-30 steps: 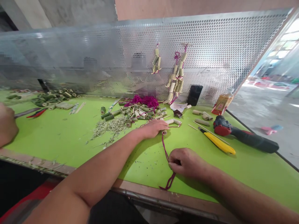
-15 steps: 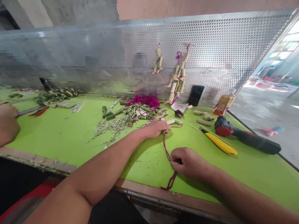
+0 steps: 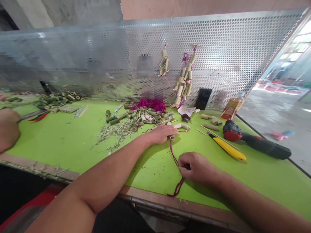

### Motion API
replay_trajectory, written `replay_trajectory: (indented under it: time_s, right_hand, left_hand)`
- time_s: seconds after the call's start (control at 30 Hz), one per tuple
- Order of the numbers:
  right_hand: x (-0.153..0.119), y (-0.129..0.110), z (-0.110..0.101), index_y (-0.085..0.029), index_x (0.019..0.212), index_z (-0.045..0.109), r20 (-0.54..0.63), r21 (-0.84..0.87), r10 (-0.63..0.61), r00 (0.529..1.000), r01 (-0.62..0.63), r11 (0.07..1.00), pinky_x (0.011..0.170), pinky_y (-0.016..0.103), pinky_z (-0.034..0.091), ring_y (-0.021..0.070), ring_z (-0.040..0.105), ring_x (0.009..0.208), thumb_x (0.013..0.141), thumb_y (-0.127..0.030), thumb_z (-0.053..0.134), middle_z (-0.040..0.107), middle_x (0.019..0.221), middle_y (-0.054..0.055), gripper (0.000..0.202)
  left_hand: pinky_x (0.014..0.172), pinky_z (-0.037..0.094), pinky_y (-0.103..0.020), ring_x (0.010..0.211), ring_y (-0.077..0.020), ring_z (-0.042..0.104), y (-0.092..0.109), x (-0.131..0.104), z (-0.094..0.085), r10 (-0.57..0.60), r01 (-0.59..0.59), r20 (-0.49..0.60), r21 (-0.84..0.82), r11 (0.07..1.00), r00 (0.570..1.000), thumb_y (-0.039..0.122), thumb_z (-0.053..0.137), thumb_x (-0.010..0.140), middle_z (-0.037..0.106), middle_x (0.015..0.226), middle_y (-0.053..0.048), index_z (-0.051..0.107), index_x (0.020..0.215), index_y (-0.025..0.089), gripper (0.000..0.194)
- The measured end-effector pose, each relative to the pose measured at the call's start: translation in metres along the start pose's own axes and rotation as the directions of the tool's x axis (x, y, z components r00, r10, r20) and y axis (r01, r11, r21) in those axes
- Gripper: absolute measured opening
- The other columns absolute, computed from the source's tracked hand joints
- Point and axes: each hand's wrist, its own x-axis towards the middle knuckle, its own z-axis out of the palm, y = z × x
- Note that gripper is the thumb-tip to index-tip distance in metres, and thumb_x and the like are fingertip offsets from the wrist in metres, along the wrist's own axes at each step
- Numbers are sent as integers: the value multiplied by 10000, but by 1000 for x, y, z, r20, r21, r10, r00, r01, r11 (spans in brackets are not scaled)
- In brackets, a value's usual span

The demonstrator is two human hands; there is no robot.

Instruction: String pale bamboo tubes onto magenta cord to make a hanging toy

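Purple cord (image 3: 179,187), thin and doubled, runs from pale, hollow bamboo tubes (image 3: 178,126) to the desk's (image 3: 80,139) front edge; right hand's (image 3: 194,166) fingers pinch it; left hand (image 3: 161,134) partly covers the tubes, its grip unclear.

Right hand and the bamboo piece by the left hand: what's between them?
In the head view, purple cord runs over the table from the bamboo piece to the right hand.

No readable text. Bottle (image 3: 237,103) at far right corner of bench (image 3: 73,139): red label (image 3: 227,113), pale marks too small to make out. Paper slip (image 3: 186,110) near far edge: faint print, blurred, wording illegible
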Motion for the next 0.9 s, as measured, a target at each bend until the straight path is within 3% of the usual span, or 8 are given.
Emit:
replay_trajectory:
  time_s: [0.3, 0.5, 0.7, 0.9]
  right_hand:
    - [0, 1, -3, -187, 606, 499, 6, 2, 24, 1000, -24, 1000, 582, 259, 287, 101, 391, 581, 686, -65, 540, 485, 618, -36, 152]
    - [0, 6, -3, -188, 608, 499, 23, 155, 42, 999, -45, 987, 558, 247, 312, 97, 419, 571, 683, -82, 530, 475, 602, -43, 134]
    - [0, 9, -6, -182, 628, 519, 58, 356, 81, 995, -96, 929, 534, 231, 320, 94, 403, 569, 717, -161, 559, 459, 591, -48, 100]
    - [-2, 8, -11, -175, 641, 572, 149, 371, 72, 986, -124, 920, 518, 243, 300, 94, 389, 551, 799, -313, 610, 455, 580, -45, 214]
  left_hand:
    - [1249, 229, -538, 1486, -217, 380, 0, 0, 0, -10, 10, -3, 7, 1000, 1000, -64, 431, 792, 505, 1539, -38, 528, 1410, 275, 712]
    - [1231, 283, -503, 1454, -201, 427, -7, 0, -1, 38, -39, -81, -9, 999, 996, -94, 388, 741, 555, 1494, -13, 561, 1375, 276, 754]
    - [1207, 319, -500, 1418, -212, 464, -7, -2, -4, 53, -56, -94, -24, 998, 994, -93, 422, 712, 593, 1450, -9, 618, 1300, 273, 719]
    - [1210, 305, -518, 1427, -233, 453, -4, -3, -8, 87, -87, -122, 3, 996, 989, -90, 457, 736, 605, 1436, -38, 654, 1273, 257, 669]
